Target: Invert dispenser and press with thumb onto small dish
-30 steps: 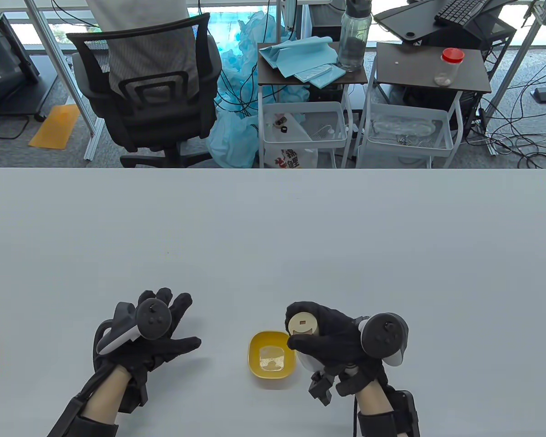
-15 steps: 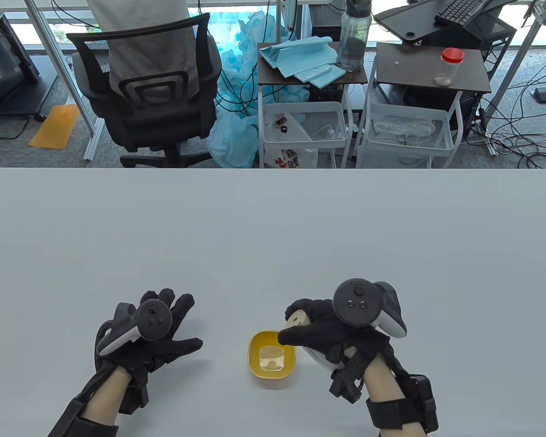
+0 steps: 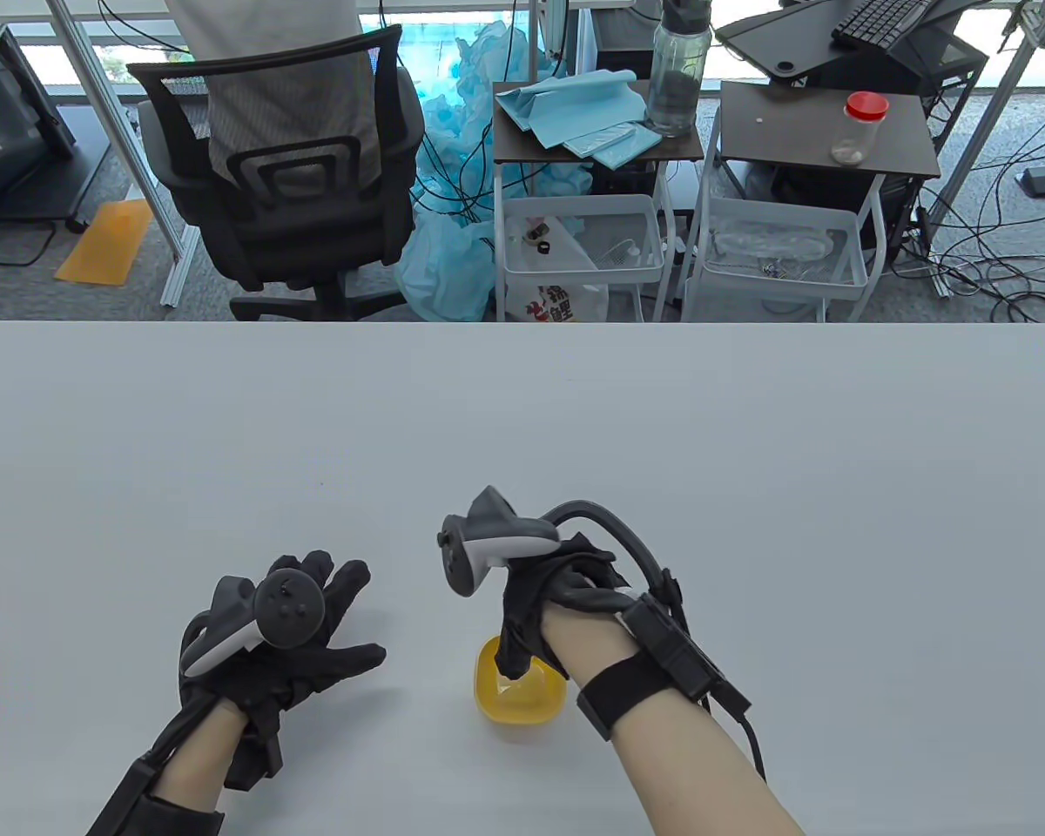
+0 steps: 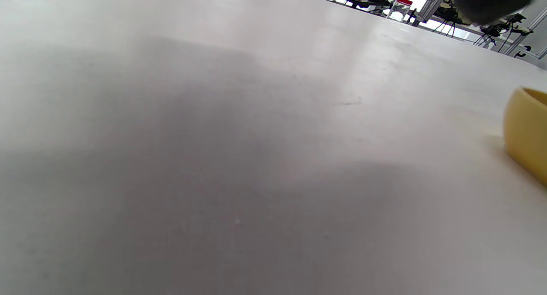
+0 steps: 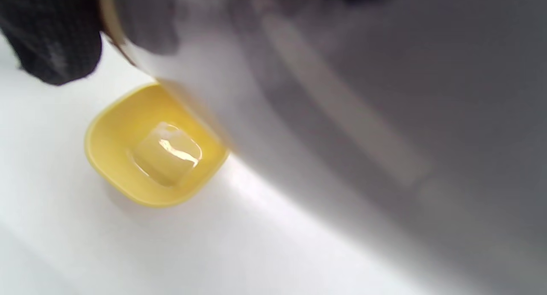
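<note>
The left hand [image 3: 292, 640] lies flat on the counter [image 3: 522, 418] with fingers spread wide, holding nothing, well left of the dish [image 3: 520, 701]. The yellow dish sits on the counter near the front edge, a glossy pool [image 5: 166, 156] in its bottom. Above it, the right hand [image 3: 557, 610] is turned palm down and grips the white dispenser [image 5: 239, 72], tipped over with its end above the dish; the thumb [image 3: 515, 657] points down toward the dish.
</note>
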Tool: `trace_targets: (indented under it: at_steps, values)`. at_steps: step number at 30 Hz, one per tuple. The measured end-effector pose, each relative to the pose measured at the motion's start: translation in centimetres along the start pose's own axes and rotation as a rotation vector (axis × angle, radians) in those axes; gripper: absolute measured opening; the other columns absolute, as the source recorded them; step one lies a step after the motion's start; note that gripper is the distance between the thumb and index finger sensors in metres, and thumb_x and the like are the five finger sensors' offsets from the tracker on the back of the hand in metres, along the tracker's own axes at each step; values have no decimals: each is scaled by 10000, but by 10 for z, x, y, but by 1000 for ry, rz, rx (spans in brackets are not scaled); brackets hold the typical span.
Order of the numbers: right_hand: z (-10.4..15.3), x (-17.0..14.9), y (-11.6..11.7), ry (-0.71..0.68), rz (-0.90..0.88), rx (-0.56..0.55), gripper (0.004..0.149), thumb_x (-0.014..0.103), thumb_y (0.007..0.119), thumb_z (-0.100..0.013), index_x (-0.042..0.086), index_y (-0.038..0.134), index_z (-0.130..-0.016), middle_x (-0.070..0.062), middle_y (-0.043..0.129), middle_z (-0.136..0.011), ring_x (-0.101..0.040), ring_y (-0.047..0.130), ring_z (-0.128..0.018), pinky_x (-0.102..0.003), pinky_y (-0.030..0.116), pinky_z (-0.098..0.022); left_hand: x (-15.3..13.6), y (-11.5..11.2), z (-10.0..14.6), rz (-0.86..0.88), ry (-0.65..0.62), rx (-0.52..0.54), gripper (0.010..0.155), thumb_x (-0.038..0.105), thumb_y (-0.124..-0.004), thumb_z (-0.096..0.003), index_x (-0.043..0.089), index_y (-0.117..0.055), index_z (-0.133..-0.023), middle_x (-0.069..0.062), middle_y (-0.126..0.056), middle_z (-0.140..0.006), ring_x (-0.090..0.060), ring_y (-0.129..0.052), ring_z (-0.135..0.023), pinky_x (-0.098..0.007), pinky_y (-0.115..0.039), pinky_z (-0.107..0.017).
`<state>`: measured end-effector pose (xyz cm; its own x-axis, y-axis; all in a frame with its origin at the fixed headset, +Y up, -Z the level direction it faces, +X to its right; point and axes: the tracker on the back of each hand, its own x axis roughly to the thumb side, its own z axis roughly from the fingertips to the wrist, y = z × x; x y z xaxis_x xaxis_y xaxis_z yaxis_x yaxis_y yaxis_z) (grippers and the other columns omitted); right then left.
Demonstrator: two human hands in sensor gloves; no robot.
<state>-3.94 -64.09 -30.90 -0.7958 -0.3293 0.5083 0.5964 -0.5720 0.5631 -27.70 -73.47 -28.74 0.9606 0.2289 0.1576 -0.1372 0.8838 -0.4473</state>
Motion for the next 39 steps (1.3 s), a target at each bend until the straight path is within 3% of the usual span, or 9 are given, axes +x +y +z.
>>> trace_targets:
  at_steps: [4,8,13,23,27,32,39]
  values:
    - [-13,22,-3,49,173,50,840,713,809,-359,42,797,-865,-183,933,-702,-386,1006,-522,-556,816,-445,1,0,0,-4,-4,-2,904,855,-632,-462,479,-112,-1099,-25,-88,-1254,-470,-103,-1184,-834,-218,-700]
    - [-20,30,-6,40,208,52,751,665,775,-416,58,813,-856,-178,942,-698,-384,1007,-519,-550,814,-449,1,0,-1,-7,-8,1,904,856,-631,-461,479,-111,-1098,-26,-87,-1254,-469,-101,-1184,-834,-218,-700]
    - [-29,34,-7,35,166,66,687,579,807,-430,18,847,-825,-234,952,-668,-440,999,-493,-592,796,-434,0,0,-1,-8,-8,4,905,855,-631,-461,479,-109,-1098,-25,-88,-1254,-471,-101,-1183,-834,-218,-699]
    - [-30,25,0,6,131,22,708,615,804,-405,53,825,-834,-199,942,-682,-409,995,-512,-572,797,-447,0,1,-1,-17,1,1,905,856,-629,-462,479,-106,-1097,-26,-89,-1255,-470,-101,-1184,-833,-220,-701]
    - [-13,4,-1,-68,-33,-154,776,690,791,-355,90,798,-847,-157,930,-701,-371,997,-531,-544,808,-458,0,1,-1,-9,-3,9,906,856,-631,-461,480,-105,-1096,-25,-88,-1255,-470,-101,-1184,-833,-220,-702]
    - [19,-33,8,-221,-459,-477,780,689,796,-352,86,800,-847,-162,931,-700,-378,995,-530,-550,805,-454,-1,-1,-2,-14,2,-4,904,856,-629,-462,478,-107,-1097,-27,-89,-1254,-474,-100,-1182,-835,-215,-697]
    - [47,-80,60,-448,-1147,-968,784,696,797,-376,79,798,-858,-168,928,-705,-381,991,-531,-552,802,-449,-5,-2,-5,-10,17,-7,907,856,-630,-461,479,-104,-1096,-26,-87,-1255,-474,-92,-1180,-837,-208,-694]
